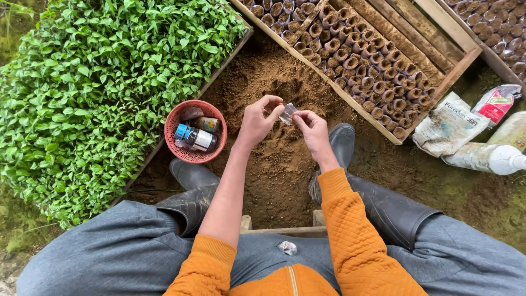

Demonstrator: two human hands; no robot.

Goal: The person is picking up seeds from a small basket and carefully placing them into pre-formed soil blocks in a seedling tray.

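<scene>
My left hand (258, 121) and my right hand (313, 130) meet over a mound of brown soil (285, 82) and both pinch a small clear plastic packet (287, 113) between their fingertips. The sleeves are orange and quilted. A second crumpled clear scrap (287, 248) lies on my grey trousers near my waist. My black rubber boots (192, 181) rest on the soil on either side.
A red mesh basket (176, 118) with small bottles sits left of my hands. A dense bed of green seedlings (93, 82) fills the left. A wooden-framed tray (350, 101) of soil-filled pots lies ahead right. Plastic bags (449, 126) and a white bottle (493, 159) lie at right.
</scene>
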